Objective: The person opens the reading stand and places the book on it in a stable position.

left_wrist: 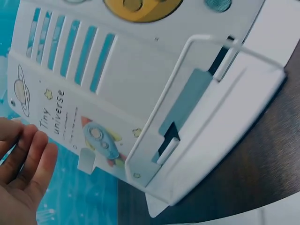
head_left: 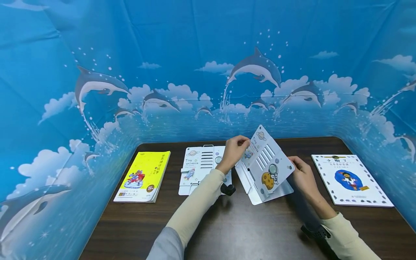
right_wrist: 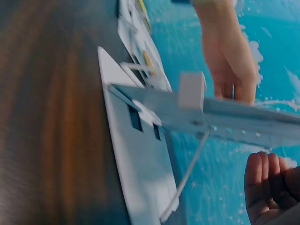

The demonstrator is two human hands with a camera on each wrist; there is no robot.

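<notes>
A white metal book stand (head_left: 264, 164) with a planet, a rocket and an astronaut printed on it stands with its panel tilted up from its base plate (head_left: 256, 196). My left hand (head_left: 233, 151) pinches the panel's upper left edge, by the ringed planet. In the left wrist view, a wire ledge (left_wrist: 180, 61) sticks out from the panel's lower part. At the panel's right edge is my right hand (head_left: 305, 177), its loosely bent fingers close against the corner; contact is hard to make out. A thin support rod (right_wrist: 190, 171) runs between panel and base in the right wrist view.
A second, similar book stand (head_left: 191, 162) lies flat to the left, partly behind my left arm. A yellow book (head_left: 144, 173) lies at the table's left side, a white book (head_left: 352, 180) at its right. A blue dolphin-print cloth (head_left: 208, 72) hangs behind the dark wooden table (head_left: 240, 231).
</notes>
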